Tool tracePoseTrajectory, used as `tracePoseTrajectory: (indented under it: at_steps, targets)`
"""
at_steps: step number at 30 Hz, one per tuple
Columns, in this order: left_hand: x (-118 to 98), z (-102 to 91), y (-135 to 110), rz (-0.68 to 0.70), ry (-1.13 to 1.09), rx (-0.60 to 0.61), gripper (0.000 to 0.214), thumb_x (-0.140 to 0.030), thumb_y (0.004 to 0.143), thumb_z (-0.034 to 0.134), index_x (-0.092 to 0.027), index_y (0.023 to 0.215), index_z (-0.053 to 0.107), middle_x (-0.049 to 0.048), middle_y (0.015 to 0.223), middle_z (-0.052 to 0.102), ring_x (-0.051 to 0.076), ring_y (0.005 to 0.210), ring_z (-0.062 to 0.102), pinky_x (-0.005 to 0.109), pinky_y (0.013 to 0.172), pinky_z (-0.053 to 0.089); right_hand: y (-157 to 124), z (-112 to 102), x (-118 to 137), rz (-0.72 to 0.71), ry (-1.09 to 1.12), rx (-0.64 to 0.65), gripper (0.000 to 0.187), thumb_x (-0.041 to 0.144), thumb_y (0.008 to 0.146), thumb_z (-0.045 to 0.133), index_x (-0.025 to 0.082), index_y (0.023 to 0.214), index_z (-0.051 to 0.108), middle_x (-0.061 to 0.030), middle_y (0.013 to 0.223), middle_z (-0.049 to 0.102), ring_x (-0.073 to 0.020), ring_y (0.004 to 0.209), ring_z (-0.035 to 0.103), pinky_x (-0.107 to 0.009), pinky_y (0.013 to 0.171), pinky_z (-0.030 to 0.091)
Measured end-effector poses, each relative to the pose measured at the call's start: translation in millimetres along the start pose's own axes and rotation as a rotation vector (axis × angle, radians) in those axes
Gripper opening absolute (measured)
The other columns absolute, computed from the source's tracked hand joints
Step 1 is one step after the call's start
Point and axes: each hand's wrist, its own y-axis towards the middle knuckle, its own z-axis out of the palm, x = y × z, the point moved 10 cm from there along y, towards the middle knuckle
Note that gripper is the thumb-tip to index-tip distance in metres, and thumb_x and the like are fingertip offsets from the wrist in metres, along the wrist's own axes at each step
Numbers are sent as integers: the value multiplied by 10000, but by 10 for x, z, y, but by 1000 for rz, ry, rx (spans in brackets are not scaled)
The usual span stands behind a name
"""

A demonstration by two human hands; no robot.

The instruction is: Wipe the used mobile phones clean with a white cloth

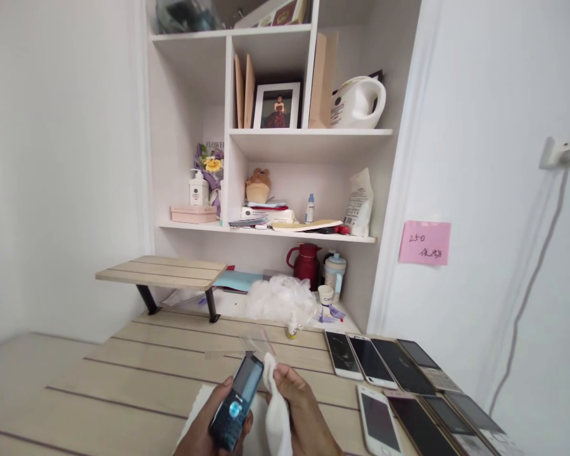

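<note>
My left hand (pixel 211 415) is wrapped round a dark keypad mobile phone (pixel 236 405), held tilted with its screen and keys facing me. Close beside it, my right hand (pixel 304 405) pinches a white cloth (pixel 276 411) that hangs down between the two hands. The cloth's upper end is right by the phone's top edge; whether they touch I cannot tell. Under my left hand lies a white sheet or cloth (pixel 197 405), partly hidden. Just beyond the hands a clear plastic bag (pixel 261 342) lies on the slatted wooden table (pixel 137 373).
Several phones (pixel 380 418) lie in two rows at the right. A small bottle (pixel 292 326) stands near crumpled white plastic (pixel 281 301). At the left is a raised wooden stand (pixel 161 271). Behind, shelves (pixel 308 134) hold a red jug (pixel 306 263) and other items.
</note>
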Motion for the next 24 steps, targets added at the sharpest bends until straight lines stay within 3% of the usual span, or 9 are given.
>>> tracePoseTrajectory:
  at_steps: [6,9,12,14,16,18,24]
  targets:
    - [-35,-55,-17,65,102,-61,526,-533,944,496,-115,649,620,65,520,642,27,270,355,130,309,182,-35,-67,81,-182,-293,-67,346,454,749,822,149,895,750,-43,751,733,-175,653,628,-278,631,494]
    - [-85,-58,-33,113,41,-78,451,-508,901,593,-137,645,604,44,465,602,40,286,370,127,317,168,-162,21,144,-418,-561,-119,284,450,824,740,181,910,772,-65,843,752,-221,794,685,-307,749,534]
    - [-100,-78,-37,111,-74,-108,449,-504,902,599,-164,612,555,-8,415,529,40,286,361,121,314,154,-355,292,172,-733,-783,5,262,383,927,609,235,1096,744,-70,904,744,-212,839,708,-296,784,557]
    - [-101,-95,-43,92,-133,-136,526,-535,927,532,-185,539,474,-42,354,433,43,259,324,128,297,145,-454,456,109,-865,-915,150,314,334,960,553,259,1236,681,-72,920,735,-197,796,715,-279,738,575]
    - [-104,-98,-53,71,-176,-152,589,-568,931,496,-194,486,402,-53,316,372,46,242,307,130,285,158,-474,525,19,-885,-1024,260,358,310,966,543,265,1310,634,-74,923,733,-194,766,719,-270,708,582]
    - [-117,-96,-63,57,-171,-157,629,-590,937,460,-193,456,379,-47,294,357,47,230,301,128,276,161,-448,515,-13,-858,-1101,291,368,323,976,531,265,1326,627,-69,868,726,-196,717,713,-270,673,580]
    - [-46,-31,-53,-31,-22,-63,708,-612,947,414,-84,509,591,23,357,487,30,235,346,124,280,169,-401,430,287,-843,-1152,164,347,324,1021,460,256,1295,662,-38,757,662,-165,680,683,-232,649,559]
